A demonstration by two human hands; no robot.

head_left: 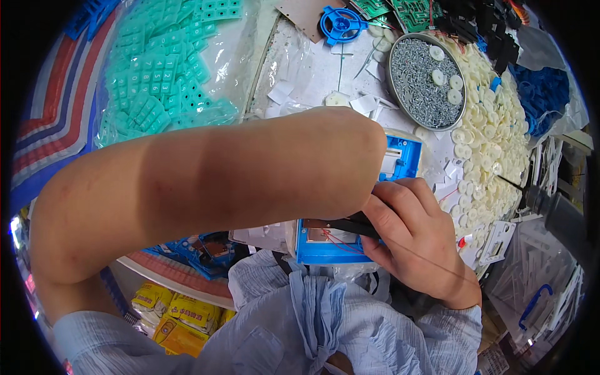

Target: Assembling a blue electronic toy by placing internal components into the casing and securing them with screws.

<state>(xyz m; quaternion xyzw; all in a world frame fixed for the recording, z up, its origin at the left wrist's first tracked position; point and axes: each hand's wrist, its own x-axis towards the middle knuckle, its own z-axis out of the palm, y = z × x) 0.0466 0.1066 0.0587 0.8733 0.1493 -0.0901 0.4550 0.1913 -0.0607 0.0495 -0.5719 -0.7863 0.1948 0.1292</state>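
Note:
A blue plastic casing (331, 255) lies in front of me, with thin red wires and a silvery plate inside its near part. My right hand (415, 240) is closed over its right side, the fingers bent round a black strip-like part (347, 226) whose full shape is hidden. Across the view runs my left forearm, ending over the casing at the bent wrist of my left hand (359, 159). The left fingers are out of sight beneath it, so what they hold does not show.
Beyond the casing stands a round metal tray (394, 87) of small screws. Cream plastic discs (487, 125) are heaped at the right, near a dark screwdriver-like tool (556, 212). Green keypads (156, 75) fill a clear bag at the far left. A blue wheel-shaped part (342, 26) lies at the back.

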